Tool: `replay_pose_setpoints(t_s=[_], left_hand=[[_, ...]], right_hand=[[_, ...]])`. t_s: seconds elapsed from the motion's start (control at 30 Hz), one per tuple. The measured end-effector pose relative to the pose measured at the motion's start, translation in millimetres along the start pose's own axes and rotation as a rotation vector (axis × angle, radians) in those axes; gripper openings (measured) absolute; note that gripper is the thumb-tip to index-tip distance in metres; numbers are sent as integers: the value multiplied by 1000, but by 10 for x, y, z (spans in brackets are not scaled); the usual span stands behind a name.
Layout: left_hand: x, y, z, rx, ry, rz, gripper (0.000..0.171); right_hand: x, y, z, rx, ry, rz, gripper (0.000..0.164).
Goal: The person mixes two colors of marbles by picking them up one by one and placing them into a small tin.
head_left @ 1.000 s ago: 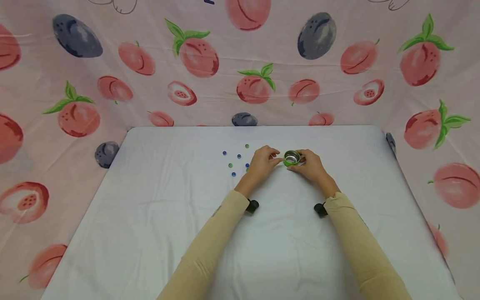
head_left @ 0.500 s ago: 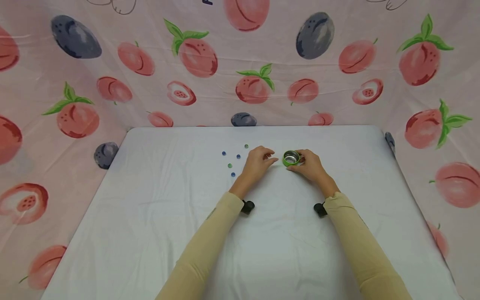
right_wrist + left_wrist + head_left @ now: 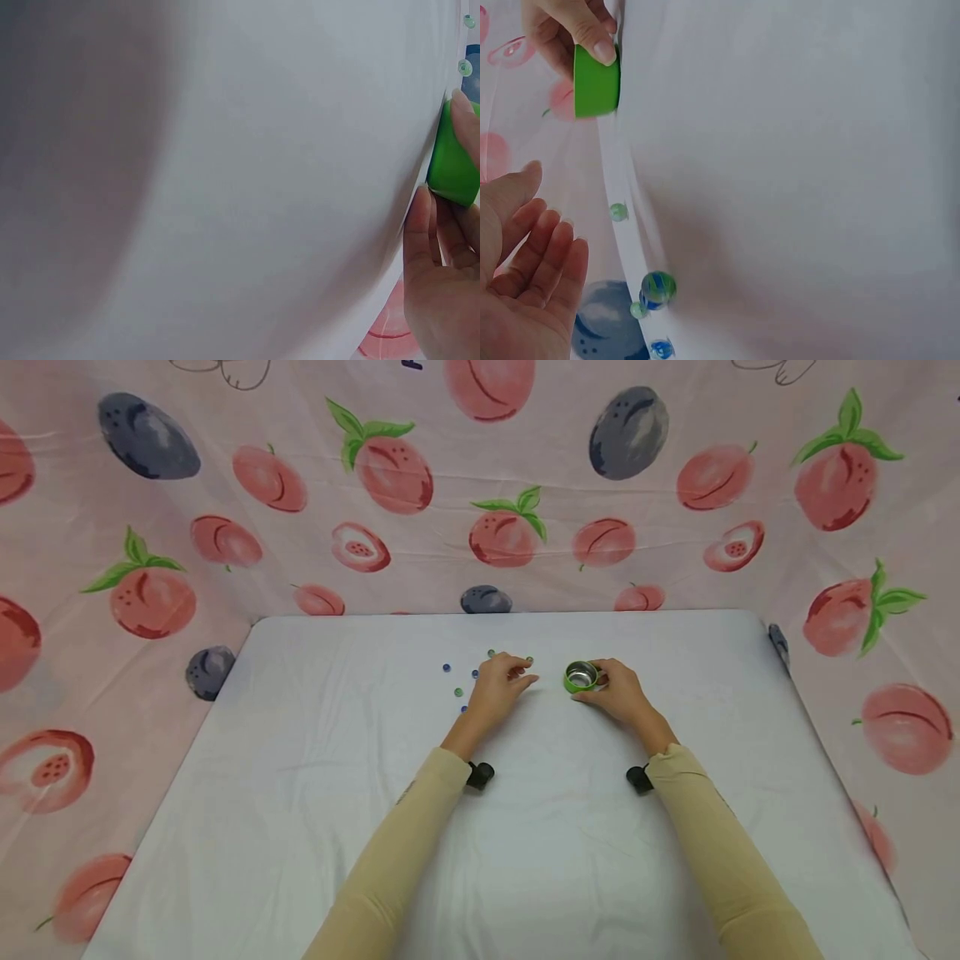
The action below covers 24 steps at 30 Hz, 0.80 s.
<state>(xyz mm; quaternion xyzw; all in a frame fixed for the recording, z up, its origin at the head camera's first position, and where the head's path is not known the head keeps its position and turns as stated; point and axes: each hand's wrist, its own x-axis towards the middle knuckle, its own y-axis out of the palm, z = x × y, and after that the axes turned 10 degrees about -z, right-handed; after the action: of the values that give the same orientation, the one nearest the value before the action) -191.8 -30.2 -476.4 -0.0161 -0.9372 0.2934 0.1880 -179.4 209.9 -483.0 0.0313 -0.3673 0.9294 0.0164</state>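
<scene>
My right hand (image 3: 618, 690) grips a small green cup (image 3: 571, 687) with a shiny metal inside. It stands upright on the white table, thumb and fingers on its wall. My left hand (image 3: 497, 685) is to the left of the cup, among the marbles. Its thumb and loosely bent fingers are apart in the left wrist view, with nothing between them. A green marble (image 3: 529, 659) lies just beyond its fingertips. Another green marble (image 3: 458, 692) and a blue marble (image 3: 446, 668) are left of this hand. A blue-and-green marble (image 3: 660, 289) shows larger in the left wrist view.
A white cloth covers the table (image 3: 300, 827). Behind it and at both sides hangs a pink fruit-print curtain (image 3: 555, 452). More marbles, such as a blue marble (image 3: 475, 674), lie partly behind the left hand.
My left hand has drawn back leftward from the cup, over the marbles. A green marble that it hid now shows past its fingertips. My right hand and the cup have stayed in place.
</scene>
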Motion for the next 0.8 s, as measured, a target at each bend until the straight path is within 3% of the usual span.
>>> replay_pose_setpoints(t_s=[0.43, 0.8], left_hand=[[-31, -162, 115, 3, 12, -39, 27], [-35, -267, 179, 13, -34, -21, 30]], right_hand=[[-4, 8, 5, -7, 1, 1, 65], [-7, 6, 14, -8, 0, 9, 65]])
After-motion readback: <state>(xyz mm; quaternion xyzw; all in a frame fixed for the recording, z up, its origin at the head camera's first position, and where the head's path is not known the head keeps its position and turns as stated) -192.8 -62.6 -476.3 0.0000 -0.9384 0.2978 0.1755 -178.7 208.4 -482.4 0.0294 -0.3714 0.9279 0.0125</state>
